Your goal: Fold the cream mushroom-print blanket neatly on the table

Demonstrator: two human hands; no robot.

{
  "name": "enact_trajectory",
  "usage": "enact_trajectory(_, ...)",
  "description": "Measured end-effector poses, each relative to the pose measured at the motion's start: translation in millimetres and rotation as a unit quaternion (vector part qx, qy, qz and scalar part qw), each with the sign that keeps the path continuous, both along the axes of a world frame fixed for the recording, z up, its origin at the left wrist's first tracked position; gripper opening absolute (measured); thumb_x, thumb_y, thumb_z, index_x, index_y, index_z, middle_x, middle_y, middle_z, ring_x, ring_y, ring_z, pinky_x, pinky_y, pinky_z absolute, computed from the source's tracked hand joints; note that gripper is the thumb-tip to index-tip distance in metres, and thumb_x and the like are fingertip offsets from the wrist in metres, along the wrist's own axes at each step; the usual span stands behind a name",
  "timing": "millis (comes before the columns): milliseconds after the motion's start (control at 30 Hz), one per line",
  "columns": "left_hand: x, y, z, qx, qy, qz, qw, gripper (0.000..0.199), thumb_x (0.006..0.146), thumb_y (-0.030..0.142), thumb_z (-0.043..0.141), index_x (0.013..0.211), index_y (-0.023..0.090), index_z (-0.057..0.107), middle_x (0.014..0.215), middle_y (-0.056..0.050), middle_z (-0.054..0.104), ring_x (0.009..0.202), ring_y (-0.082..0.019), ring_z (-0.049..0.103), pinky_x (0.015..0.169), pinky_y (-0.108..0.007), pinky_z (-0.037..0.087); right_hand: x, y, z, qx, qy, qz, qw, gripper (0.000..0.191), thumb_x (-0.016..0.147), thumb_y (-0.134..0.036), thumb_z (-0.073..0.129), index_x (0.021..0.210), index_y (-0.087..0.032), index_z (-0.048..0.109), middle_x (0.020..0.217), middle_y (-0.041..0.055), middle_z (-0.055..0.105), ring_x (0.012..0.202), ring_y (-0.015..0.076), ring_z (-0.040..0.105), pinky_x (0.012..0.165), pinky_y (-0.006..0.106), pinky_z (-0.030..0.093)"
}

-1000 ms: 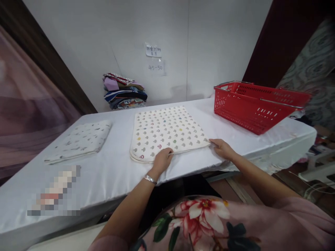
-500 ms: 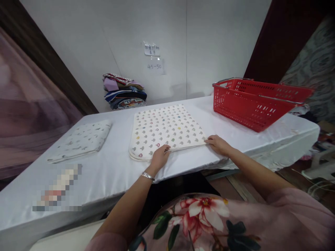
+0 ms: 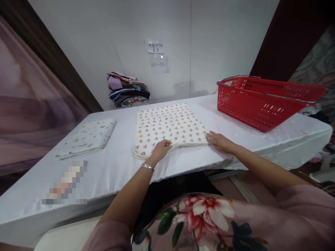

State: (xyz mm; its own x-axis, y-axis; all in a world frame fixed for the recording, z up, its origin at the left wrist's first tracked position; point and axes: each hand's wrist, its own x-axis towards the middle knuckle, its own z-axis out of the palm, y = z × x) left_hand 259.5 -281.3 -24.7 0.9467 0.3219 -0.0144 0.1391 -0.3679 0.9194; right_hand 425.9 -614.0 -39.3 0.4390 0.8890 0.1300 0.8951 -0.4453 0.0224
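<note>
A folded white cloth (image 3: 170,125) with small grey tree-like prints and a few coloured ones lies flat in the middle of the table. My left hand (image 3: 161,149) is closed on its near edge, left of the middle, and the edge is raised a little there. At the near right corner rests my right hand (image 3: 220,141), its fingers stretched out and touching the cloth's edge. Farther left lies a second folded white cloth (image 3: 89,136) with sparse dark prints, apart from both hands.
A red plastic basket (image 3: 261,104) with metal handles stands at the right. Several folded fabrics (image 3: 128,90) are stacked at the back against the wall. A blurred-out item (image 3: 66,181) lies front left on the white-covered table (image 3: 117,170). Paper signs (image 3: 158,64) hang on the wall.
My right hand's fingers have gone from pinching the corner to lying spread on it. My left hand keeps its hold on the near edge, which bends slightly upward. The view has shifted slightly.
</note>
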Motion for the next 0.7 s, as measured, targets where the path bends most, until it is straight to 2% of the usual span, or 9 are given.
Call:
enact_trajectory(200, 6.5, 5.4, 20.2, -0.009, 0.043, -0.009, 0.999, 0.02, 0.065, 0.023, 0.067, 0.083, 0.015, 0.063, 0.076, -0.001, 0.062, 0.07, -0.012, 0.054, 0.067, -0.025, 0.041, 4.7, 4.5, -8.0, 0.045, -0.012, 0.042, 0.998, 0.038, 0.082, -0.011, 0.042, 0.112, -0.019, 0.063, 0.136, 0.0102, 0.05, 0.134, 0.0276, 0.033, 0.097, 0.049, 0.038)
enact_trajectory(400, 5.7, 5.9, 26.6, 0.042, 0.068, -0.025, 0.996, 0.016, 0.068, 0.023, 0.064, 0.082, 0.015, 0.064, 0.076, -0.002, 0.064, 0.071, -0.014, 0.056, 0.067, -0.026, 0.043, 13.5, 2.4, -16.2, 0.148, 0.005, 0.062, 0.987, 0.033, 0.083, -0.015, 0.043, 0.109, -0.02, 0.063, 0.122, 0.0089, 0.06, 0.126, 0.0259, 0.044, 0.097, 0.047, 0.042)
enact_trajectory(533, -4.3, -8.3, 23.0, 0.172, 0.042, -0.087, 0.98, 0.013, 0.075, 0.024, 0.058, 0.084, 0.017, 0.064, 0.083, -0.003, 0.066, 0.077, -0.017, 0.059, 0.07, -0.028, 0.044, 24.5, -5.9, -17.5, 0.19, 0.011, 0.044, 0.981, 0.032, 0.082, -0.017, 0.045, 0.109, -0.019, 0.062, 0.118, 0.0094, 0.062, 0.126, 0.0251, 0.045, 0.101, 0.046, 0.042)
enact_trajectory(633, -13.5, -20.1, 18.3, 0.315, 0.003, -0.142, 0.938, 0.015, 0.081, 0.02, 0.05, 0.088, 0.019, 0.063, 0.091, -0.004, 0.066, 0.086, -0.019, 0.058, 0.077, -0.03, 0.043, 27.0, -10.5, -22.1, 0.185, 0.029, 0.025, 0.982, 0.03, 0.081, -0.017, 0.045, 0.105, -0.021, 0.063, 0.118, 0.0077, 0.062, 0.125, 0.0251, 0.045, 0.101, 0.046, 0.042)
enact_trajectory(700, -17.4, -24.9, 16.8, 0.38, -0.004, -0.162, 0.911, 0.018, 0.083, 0.018, 0.047, 0.093, 0.019, 0.062, 0.095, -0.005, 0.064, 0.09, -0.02, 0.057, 0.078, -0.031, 0.043, 25.9, -11.5, -25.5, 0.18, 0.041, 0.014, 0.983, 0.03, 0.081, -0.017, 0.045, 0.105, -0.022, 0.063, 0.119, 0.0073, 0.062, 0.126, 0.025, 0.045, 0.101, 0.046, 0.042)
